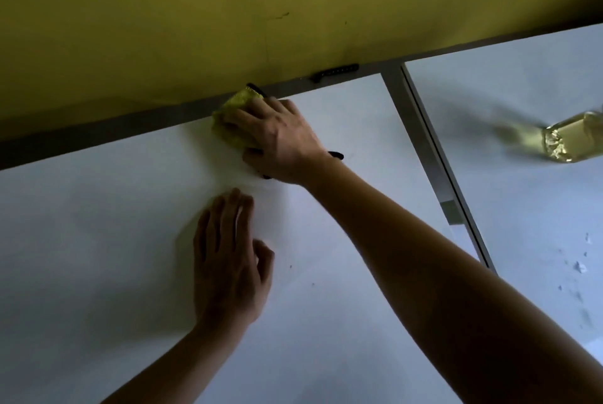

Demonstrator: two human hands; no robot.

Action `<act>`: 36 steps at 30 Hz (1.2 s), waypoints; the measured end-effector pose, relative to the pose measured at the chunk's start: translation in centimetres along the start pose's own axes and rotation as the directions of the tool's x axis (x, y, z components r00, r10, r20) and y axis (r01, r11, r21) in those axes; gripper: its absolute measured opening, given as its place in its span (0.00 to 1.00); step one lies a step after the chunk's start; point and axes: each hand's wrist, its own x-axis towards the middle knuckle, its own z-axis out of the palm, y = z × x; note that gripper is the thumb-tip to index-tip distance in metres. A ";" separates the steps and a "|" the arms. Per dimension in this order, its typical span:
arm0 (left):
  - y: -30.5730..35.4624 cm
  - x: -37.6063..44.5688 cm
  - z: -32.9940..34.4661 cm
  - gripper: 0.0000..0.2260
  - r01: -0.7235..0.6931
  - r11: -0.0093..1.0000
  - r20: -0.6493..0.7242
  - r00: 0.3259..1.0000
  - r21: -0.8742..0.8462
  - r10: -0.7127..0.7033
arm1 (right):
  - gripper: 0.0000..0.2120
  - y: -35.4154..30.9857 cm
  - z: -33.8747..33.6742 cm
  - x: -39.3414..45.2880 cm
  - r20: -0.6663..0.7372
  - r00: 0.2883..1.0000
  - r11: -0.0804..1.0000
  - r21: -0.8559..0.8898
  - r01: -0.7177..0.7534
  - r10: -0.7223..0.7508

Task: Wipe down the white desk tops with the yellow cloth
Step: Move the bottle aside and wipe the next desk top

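My right hand (277, 139) presses the crumpled yellow cloth (233, 118) onto the white desk top (98, 240) at its far edge, close to the yellow wall. Most of the cloth is hidden under my fingers. A dark band sits at my right wrist. My left hand (230, 260) lies flat on the same desk, palm down with the fingers spread, nearer to me and holding nothing. A second white desk top (522, 191) lies to the right across a narrow gap.
A clear bottle of yellowish liquid (571, 139) lies on the right desk near the frame's edge. Small white scraps and specks (580, 266) dot that desk. A grey metal rail (421, 142) runs in the gap. A black clip (334, 72) sits at the wall edge.
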 end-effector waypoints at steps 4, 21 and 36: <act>-0.1 0.1 0.1 0.27 -0.033 0.999 0.014 0.999 0.001 0.033 | 0.23 6.6 -0.9 -0.4 -0.235 0.892 0.922 0.056 -0.384 0.386; 5.0 4.0 2.3 0.27 -0.318 0.947 0.148 0.936 -0.038 0.320 | 0.20 10.9 -4.3 -11.1 -0.170 0.568 0.590 0.322 -0.741 0.806; 5.0 4.3 2.6 0.27 -0.307 0.951 0.128 0.943 -0.022 0.308 | 0.23 13.9 -4.7 -6.1 -0.148 0.636 0.644 0.331 -0.690 0.758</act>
